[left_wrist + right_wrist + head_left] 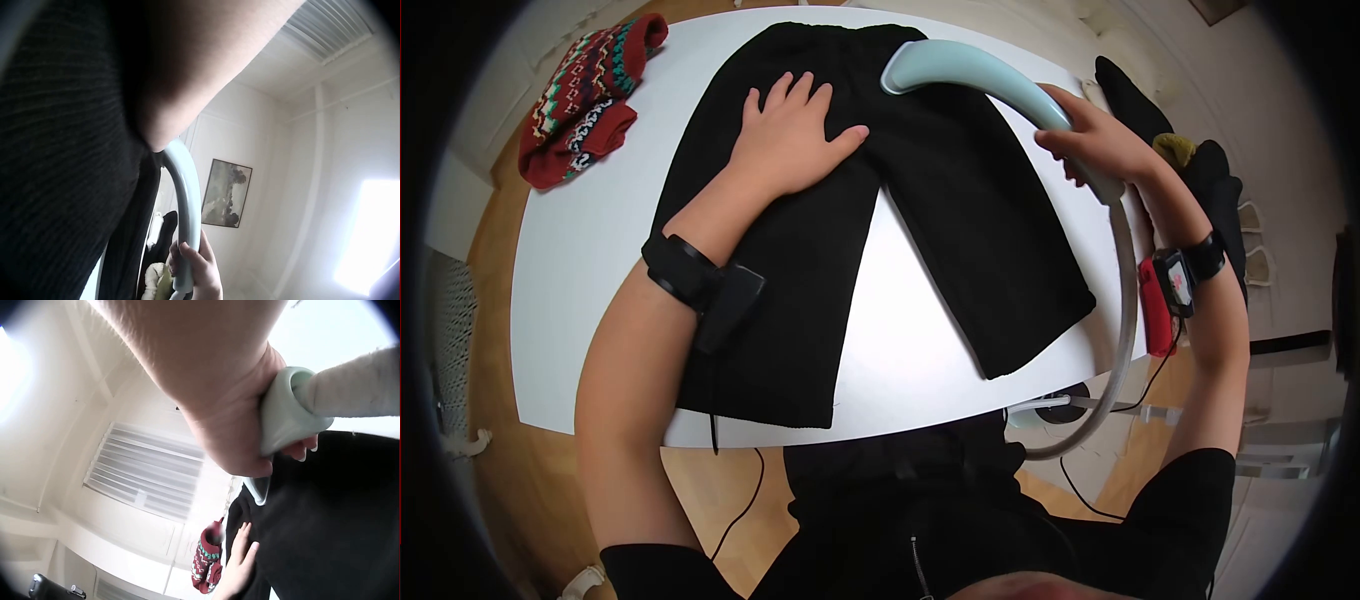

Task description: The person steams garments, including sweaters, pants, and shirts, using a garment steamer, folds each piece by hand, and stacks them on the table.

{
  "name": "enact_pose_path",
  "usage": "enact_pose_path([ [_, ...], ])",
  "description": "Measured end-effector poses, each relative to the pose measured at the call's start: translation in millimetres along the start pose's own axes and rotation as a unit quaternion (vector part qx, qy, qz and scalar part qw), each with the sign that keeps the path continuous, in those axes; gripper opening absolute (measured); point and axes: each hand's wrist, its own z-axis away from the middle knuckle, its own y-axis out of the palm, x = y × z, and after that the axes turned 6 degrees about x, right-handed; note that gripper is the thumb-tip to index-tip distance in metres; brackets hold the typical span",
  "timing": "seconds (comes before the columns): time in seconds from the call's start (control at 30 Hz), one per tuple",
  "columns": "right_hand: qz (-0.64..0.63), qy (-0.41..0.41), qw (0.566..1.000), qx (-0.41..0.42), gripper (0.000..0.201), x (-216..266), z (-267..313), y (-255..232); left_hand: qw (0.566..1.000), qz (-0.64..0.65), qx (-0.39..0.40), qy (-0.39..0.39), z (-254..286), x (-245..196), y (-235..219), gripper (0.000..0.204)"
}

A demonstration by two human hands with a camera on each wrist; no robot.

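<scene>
A pair of black trousers [990, 230] lies spread on the white table, waistband at the far edge and legs toward the person. My left hand [790, 135] rests flat on the upper left part of the trousers, fingers spread. At the right, my right hand [1105, 140] grips the handle of a pale blue garment steamer [960, 68]. Its head overlaps the trousers just below the waistband in the head view. From the handle's end a grey hose [1126, 300] curves down past the table edge. The right wrist view shows fingers wrapped around the steamer handle [287, 412].
A red patterned knit garment [590, 100] lies at the table's [560, 280] far left corner. Dark clothes [1135, 105] lie along the right side, with a red object [1157, 310] near the right forearm. A pale blue and black base [1062, 403] stands below the front edge.
</scene>
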Motion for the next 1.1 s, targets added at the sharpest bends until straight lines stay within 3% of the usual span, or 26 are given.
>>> enact_pose_path([
  [0.33,-0.013,0.115,0.993,-0.001,0.065,-26,85,-8,1.0,0.006,-0.01,0.0,-1,1,5,0.079],
  [0.4,0.021,0.098,0.994,-0.038,0.068,-48,95,-14,1.0,0.006,-0.01,-0.004,-1,1,5,0.079],
  [0.53,0.009,0.103,0.994,-0.036,0.07,-45,105,-16,1.0,0.0,-0.02,-0.001,0,0,5,0.075],
  [0.63,0.024,0.008,0.998,-0.063,0.071,-50,99,-16,0.994,0.048,-0.079,0.051,0,2,7,0.07],
  [0.67,0.038,0.021,0.998,-0.04,0.069,-35,97,-12,0.992,0.07,-0.086,0.064,-1,2,7,0.068],
  [0.77,-0.018,-0.062,0.997,0.046,0.062,-14,88,2,0.99,0.076,-0.084,0.089,-3,2,11,0.064],
  [0.9,0.005,-0.018,0.996,0.084,0.068,7,88,15,0.993,0.072,-0.051,0.08,-8,8,13,0.059],
  [1.1,0.019,-0.016,0.997,0.077,0.063,-24,126,12,0.996,0.023,-0.039,0.081,-4,7,10,0.067],
])
